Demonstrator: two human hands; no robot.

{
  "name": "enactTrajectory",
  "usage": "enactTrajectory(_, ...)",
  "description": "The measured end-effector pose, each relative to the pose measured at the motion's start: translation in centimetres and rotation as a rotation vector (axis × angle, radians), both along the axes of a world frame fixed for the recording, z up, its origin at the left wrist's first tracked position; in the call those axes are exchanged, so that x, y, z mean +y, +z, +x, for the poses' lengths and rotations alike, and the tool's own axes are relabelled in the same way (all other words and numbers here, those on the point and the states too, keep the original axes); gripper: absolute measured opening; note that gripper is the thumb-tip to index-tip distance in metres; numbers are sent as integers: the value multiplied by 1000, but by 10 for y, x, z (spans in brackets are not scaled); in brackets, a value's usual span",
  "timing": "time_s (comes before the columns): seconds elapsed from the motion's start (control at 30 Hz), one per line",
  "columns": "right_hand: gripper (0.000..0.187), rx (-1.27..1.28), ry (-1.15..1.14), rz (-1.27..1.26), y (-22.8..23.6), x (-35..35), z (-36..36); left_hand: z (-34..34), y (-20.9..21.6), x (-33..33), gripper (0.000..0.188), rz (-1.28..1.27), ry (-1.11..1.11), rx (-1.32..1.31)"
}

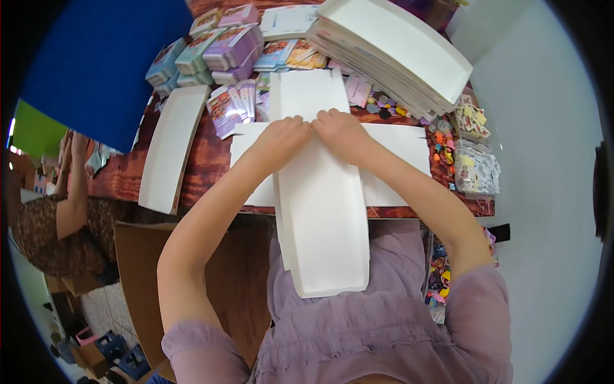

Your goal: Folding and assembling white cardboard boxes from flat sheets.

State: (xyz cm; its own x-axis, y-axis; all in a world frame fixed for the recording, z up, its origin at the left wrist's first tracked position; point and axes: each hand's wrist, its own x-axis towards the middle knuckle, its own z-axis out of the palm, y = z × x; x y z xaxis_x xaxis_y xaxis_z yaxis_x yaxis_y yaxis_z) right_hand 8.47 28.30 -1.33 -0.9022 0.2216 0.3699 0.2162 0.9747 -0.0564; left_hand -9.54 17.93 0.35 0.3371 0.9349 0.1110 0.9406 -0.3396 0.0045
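A long white cardboard box [325, 224] with low folded-up sides lies lengthwise in front of me, its near end jutting past the table edge over my lap. My left hand [286, 141] and my right hand [342, 136] meet side by side across it, fingers curled down and pressed on the cardboard near its far part. The far flap [310, 86] extends beyond my fingers, lying back over the table. Under the box, a wider white cardboard sheet [400, 157] sticks out on both sides. My fingertips are partly hidden.
Nested white trays [396, 45] are stacked at the back right; another tray [167, 150] lies left. Purple card packs [233, 48] stand at the back. Small colourful pieces [441, 141] and clear bags [476, 169] lie right. A co-worker's arm [73, 185] shows far left, beside a blue panel [109, 64].
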Motion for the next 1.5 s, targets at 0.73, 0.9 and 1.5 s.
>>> enactTrajectory(0.73,61,312,-360,-807,119,-24,118,-24,145,-30,39,12,237,-1213)
enactTrajectory(0.9,42,358,-305,-368,178,162,140,-21,133,-29,44,-70,294,-1376)
enactTrajectory(1.5,45,53,-514,381,134,229,86,19,54,-117,35,-26,647,-827)
